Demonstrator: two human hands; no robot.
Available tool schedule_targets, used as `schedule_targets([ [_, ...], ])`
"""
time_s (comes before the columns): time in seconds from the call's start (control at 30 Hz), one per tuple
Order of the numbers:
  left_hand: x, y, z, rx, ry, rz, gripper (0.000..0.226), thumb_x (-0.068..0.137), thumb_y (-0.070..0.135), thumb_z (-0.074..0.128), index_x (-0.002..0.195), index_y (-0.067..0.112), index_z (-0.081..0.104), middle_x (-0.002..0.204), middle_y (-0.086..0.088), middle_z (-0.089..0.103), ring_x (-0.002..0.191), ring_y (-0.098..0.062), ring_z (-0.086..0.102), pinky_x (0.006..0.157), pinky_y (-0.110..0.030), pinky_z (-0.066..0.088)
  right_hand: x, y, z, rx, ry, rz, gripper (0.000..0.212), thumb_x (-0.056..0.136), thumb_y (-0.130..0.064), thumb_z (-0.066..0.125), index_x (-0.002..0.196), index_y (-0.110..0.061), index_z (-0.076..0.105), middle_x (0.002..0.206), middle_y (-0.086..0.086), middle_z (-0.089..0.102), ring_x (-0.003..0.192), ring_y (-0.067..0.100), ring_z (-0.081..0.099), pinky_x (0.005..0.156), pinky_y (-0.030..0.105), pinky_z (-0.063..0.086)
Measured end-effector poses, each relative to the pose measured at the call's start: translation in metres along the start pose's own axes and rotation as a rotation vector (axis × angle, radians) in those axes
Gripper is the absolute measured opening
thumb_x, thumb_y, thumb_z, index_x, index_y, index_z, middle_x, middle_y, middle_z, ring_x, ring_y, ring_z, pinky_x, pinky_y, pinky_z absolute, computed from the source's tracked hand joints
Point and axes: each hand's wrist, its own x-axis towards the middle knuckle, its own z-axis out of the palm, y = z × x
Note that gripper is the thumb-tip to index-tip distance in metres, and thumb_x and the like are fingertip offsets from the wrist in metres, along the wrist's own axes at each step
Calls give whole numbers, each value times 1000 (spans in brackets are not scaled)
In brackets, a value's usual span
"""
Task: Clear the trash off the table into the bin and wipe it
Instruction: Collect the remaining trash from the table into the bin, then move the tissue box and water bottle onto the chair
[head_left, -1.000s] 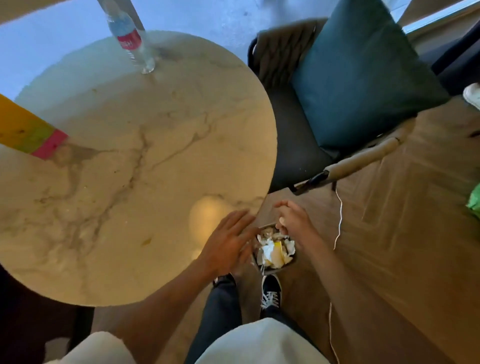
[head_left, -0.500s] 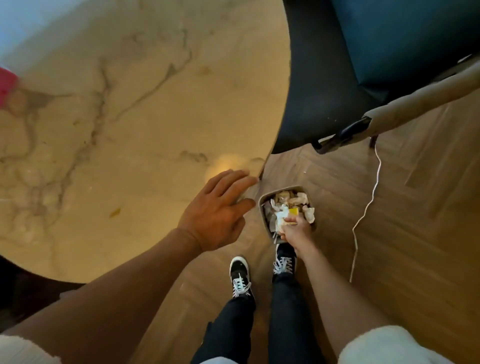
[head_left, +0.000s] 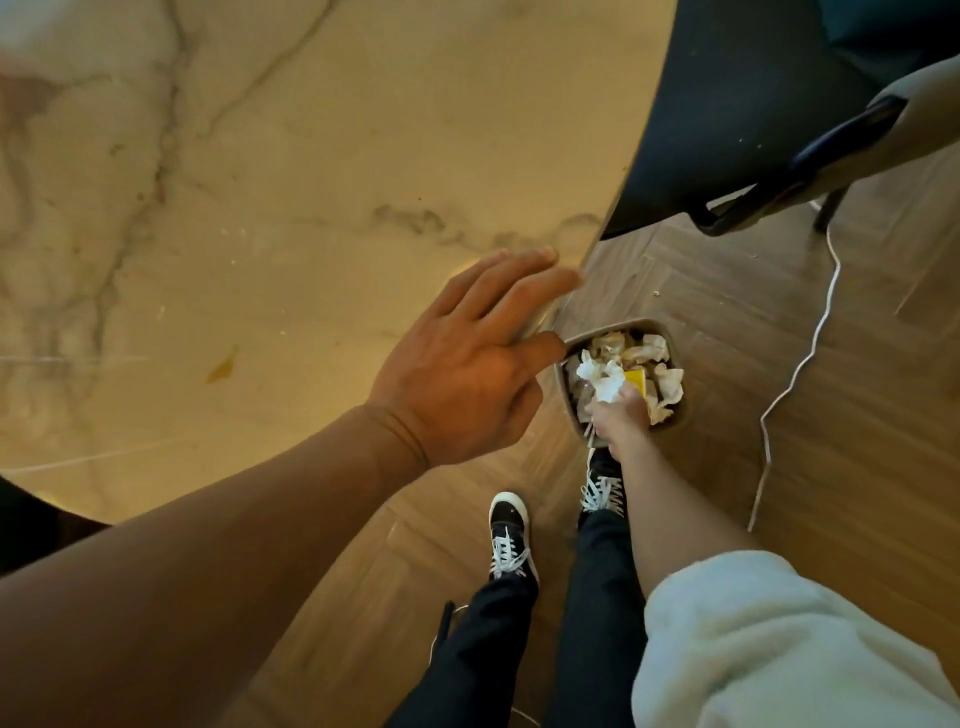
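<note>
Since half a second ago the view has closed in a little on the bin (head_left: 670, 332); the right hand (head_left: 621, 415) is still down in it, now with a white tissue (head_left: 602, 379) showing at its fingers (head_left: 631, 397). They look curled round the wad, though their tips are hidden among the trash. The left hand (head_left: 467, 364) has stayed over the near right edge of the bench (head_left: 311, 156), fingers spread and nearly straight, holding nothing; whether the palm touches the marble I cannot tell.

The bin stands on the wood floor (head_left: 831, 415) just right of the bench edge, by the right shoe (head_left: 602, 483), full of crumpled paper with a yellow scrap (head_left: 636, 379) beside the right hand. A yellowish smear (head_left: 221, 361) lies on the bench left of the left hand. A dark chair (head_left: 727, 104) stands far right, and a white cable (head_left: 795, 374) trails over the floor.
</note>
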Motion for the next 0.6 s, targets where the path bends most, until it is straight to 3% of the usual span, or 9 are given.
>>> schedule_targets([
  [0.23, 1, -3, -1, 7, 17, 3, 22, 77, 23, 59, 94, 18, 73, 136, -12, 49, 133, -27, 32, 112, -38, 22, -39, 15, 11, -4, -89, -36, 46, 89, -12, 56, 135, -12, 51, 127, 12, 58, 113, 30, 58, 98, 41, 49],
  [0.43, 1, -2, -6, -6, -29, -18, 23, 77, 25, 56, 92, 20, 73, 137, -9, 49, 132, -26, 32, 111, -37, 23, -86, 1, -9, -67, -126, -173, 34, 86, -16, 58, 121, -15, 59, 113, 15, 66, 91, 23, 61, 80, 38, 52],
  [0.6, 0, -2, -4, -4, -53, -27, 27, 79, 30, 52, 94, 24, 73, 138, -8, 49, 133, -26, 30, 111, -37, 22, -149, -36, -46, -166, -128, -364, 29, 91, -16, 56, 120, -16, 59, 110, 3, 64, 96, 20, 62, 89, 39, 53],
])
